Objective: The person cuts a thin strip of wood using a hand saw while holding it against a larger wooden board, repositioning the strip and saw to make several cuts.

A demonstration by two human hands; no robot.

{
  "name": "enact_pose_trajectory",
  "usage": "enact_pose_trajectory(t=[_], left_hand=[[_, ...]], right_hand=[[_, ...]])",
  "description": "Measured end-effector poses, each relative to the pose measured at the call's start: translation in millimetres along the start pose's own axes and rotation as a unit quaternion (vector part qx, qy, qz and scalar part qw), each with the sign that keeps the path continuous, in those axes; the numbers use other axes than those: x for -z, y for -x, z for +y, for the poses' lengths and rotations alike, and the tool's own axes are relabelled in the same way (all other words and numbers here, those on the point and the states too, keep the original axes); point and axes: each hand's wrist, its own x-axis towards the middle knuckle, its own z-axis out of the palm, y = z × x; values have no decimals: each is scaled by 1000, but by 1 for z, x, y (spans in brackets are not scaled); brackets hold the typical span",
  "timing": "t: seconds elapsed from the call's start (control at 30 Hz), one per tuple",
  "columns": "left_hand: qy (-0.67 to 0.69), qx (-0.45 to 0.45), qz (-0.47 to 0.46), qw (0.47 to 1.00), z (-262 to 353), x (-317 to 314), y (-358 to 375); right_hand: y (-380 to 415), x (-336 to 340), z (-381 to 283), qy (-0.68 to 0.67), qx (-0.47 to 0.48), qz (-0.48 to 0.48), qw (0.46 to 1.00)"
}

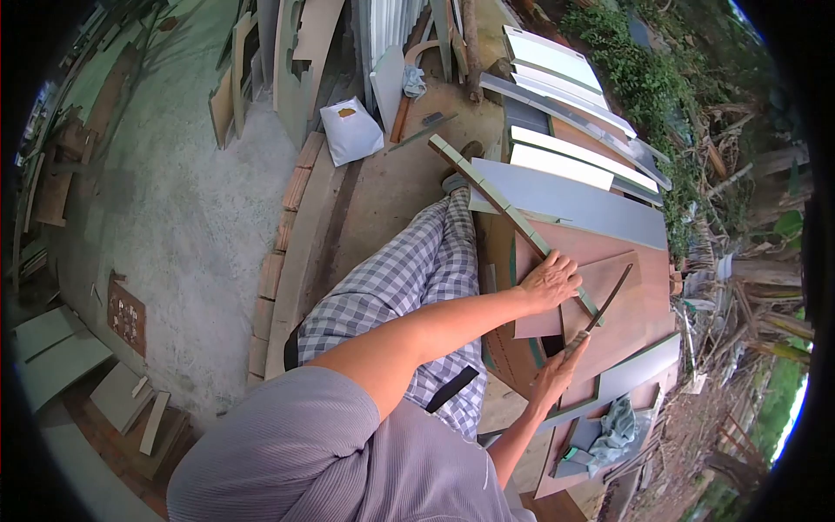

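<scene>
A long narrow strip (491,193), greenish with marks along it, lies at a slant over the boards. My left hand (551,281) grips this strip near its lower end, fingers wrapped over it. Close by, my right hand (557,370) is closed round the handle of a long thin blade tool (613,294), which points up and away. The blade's lower part is near the strip's end; whether they touch I cannot tell. Beneath both hands are brown boards (622,252), with a grey panel (591,204) beyond them.
White and grey panels (557,65) are stacked farther up beside green plants. A white bag (351,130) stands by a row of bricks (291,191). A bluish cloth (614,435) lies at the lower right. Board offcuts (122,396) lie at the lower left.
</scene>
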Motion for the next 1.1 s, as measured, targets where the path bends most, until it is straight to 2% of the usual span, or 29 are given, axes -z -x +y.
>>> enact_pose_trajectory(t=[0.17, 0.23, 0.27, 0.33, 0.53, 0.77, 0.83, 0.97, 1.07, 1.1], left_hand=[[4, 1, -1, 1000, 1, 1, 2], [2, -2, 10, 1000, 0, 0, 1], [3, -2, 8, 1000, 0, 0, 0], [4, 6, -38, 999, 1, -1, -1], [13, 5, -14, 1000, 1, 3, 0], [-3, -1, -13, 1000, 1, 0, 1], [17, 8, -26, 999, 1, 0, -1], [7, 4, -8, 1000, 0, 2, -1], [15, 7, -16, 1000, 0, 2, -1], [12, 6, -13, 1000, 0, 2, -1]], right_hand=[[21, 3, 1, -15, -53, -27, 998], [31, -2, 4, 31, 26, 23, 999], [33, -2, 2, 31, 25, 23, 999], [32, 0, -4, 2, -11, 9, 1000], [4, 3, -14, -28, -51, -19, 998], [28, -1, 3, 16, -18, -4, 1000], [18, -5, 5, 16, 22, 16, 1000], [2, -5, 3, 5, 21, 15, 1000], [12, 1, -4, 5, -25, -13, 1000], [20, 7, -16, 10, -80, -51, 995]])
